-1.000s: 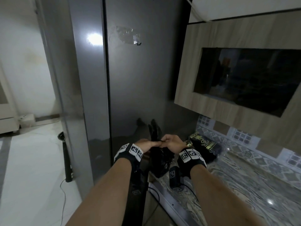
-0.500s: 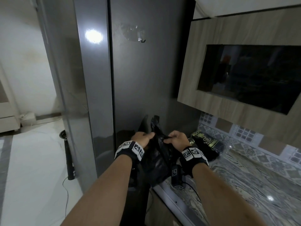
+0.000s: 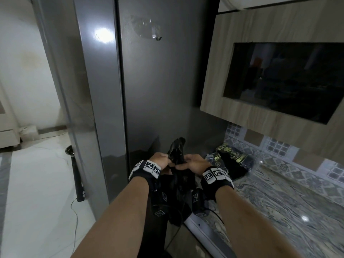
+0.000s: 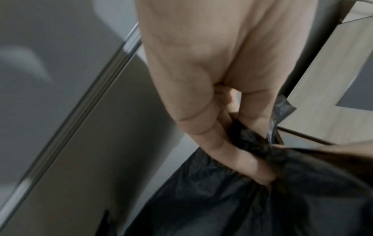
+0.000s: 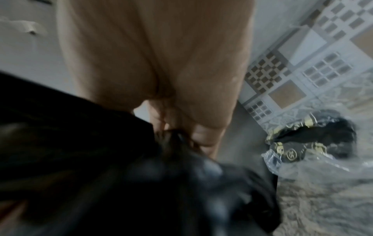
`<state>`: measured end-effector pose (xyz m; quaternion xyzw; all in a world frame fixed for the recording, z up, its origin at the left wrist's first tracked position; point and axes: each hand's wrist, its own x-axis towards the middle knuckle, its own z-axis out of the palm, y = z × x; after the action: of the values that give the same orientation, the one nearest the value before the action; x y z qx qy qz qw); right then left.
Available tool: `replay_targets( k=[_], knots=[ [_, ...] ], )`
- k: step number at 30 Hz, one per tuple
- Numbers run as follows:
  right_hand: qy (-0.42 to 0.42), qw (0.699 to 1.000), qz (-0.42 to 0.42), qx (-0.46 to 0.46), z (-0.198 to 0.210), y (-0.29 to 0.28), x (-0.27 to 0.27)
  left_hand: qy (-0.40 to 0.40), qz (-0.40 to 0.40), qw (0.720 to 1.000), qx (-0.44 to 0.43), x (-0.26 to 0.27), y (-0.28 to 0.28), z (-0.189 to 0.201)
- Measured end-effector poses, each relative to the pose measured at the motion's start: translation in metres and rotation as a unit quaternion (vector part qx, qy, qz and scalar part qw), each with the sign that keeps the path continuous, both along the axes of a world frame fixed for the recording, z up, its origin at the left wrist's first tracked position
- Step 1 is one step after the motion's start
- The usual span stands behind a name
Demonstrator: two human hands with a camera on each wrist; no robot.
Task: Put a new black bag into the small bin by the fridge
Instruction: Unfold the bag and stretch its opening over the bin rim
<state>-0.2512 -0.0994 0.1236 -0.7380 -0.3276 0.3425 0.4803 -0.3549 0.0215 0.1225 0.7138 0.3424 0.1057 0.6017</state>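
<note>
Fingers, left hand [image 4: 203,102]: curled, pinching a gathered edge of the thin crinkled black plastic bag [image 3: 176,185]. Fingers, right hand [image 3: 193,162]: curled likewise, nipping the same bunched film from the right side. Both hands meet over the near left corner of the counter, close to touching.

Bag: held in the air between the hands, one twisted tail standing up on the far side, the bulk hanging below the wrists. A second ago it was a tight strip stretched between the fingertips; now more film has fallen loose and hangs fuller. Judgement: the mouth is being worked open, the fitting not yet begun.

Small bin: not visible in any view; probably low down beside the tall grey steel fridge [image 3: 152,86].

Surroundings: grey veined marble-pattern counter [image 3: 279,211], right; clear wrapper of folded black bags with gold print [image 3: 234,161], far right on the counter; wood-faced wall cabinet with dark glass panel [image 3: 279,81], above; black long-handled tool [image 3: 77,179] leaning at the fridge's left, on pale floor.

Obstruction: the counter edge and fridge side leave a narrow gap below the hands.
</note>
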Motion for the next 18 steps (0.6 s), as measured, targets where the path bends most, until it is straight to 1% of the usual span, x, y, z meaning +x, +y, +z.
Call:
replay_targets(
  k=[4, 5, 7, 8, 10, 12, 14, 15, 18],
  knots=[
    [-0.003, 0.999, -0.022, -0.023, -0.004, -0.005, 0.002, 0.040, -0.015, 0.995, 0.094, -0.013, 0.009, -0.003],
    [-0.032, 0.998, -0.025, -0.041, -0.005, -0.006, 0.005, 0.061, -0.008, 0.991, 0.121, -0.017, 0.014, -0.006],
    [-0.125, 0.988, -0.012, -0.094, -0.009, -0.008, 0.013, 0.102, 0.033, 0.980, 0.167, -0.027, 0.022, -0.012],
    [-0.154, 0.982, -0.021, -0.108, -0.011, -0.010, 0.015, 0.124, 0.053, 0.972, 0.192, -0.032, 0.027, -0.017],
    [-0.189, 0.974, -0.042, -0.114, -0.022, -0.012, 0.021, 0.169, 0.066, 0.956, 0.231, -0.042, 0.034, -0.027],
    [-0.224, 0.965, -0.061, -0.126, -0.036, -0.011, 0.021, 0.214, 0.056, 0.939, 0.263, -0.048, 0.036, -0.039],
    [-0.236, 0.961, -0.065, -0.130, -0.054, -0.007, 0.020, 0.243, 0.043, 0.931, 0.268, -0.050, 0.036, -0.056],
    [-0.245, 0.957, -0.060, -0.141, -0.065, -0.005, 0.020, 0.248, 0.037, 0.933, 0.260, -0.050, 0.035, -0.066],
    [-0.268, 0.948, 0.000, -0.174, -0.104, 0.001, 0.021, 0.224, 0.028, 0.952, 0.205, -0.048, 0.036, -0.103]
  ],
)
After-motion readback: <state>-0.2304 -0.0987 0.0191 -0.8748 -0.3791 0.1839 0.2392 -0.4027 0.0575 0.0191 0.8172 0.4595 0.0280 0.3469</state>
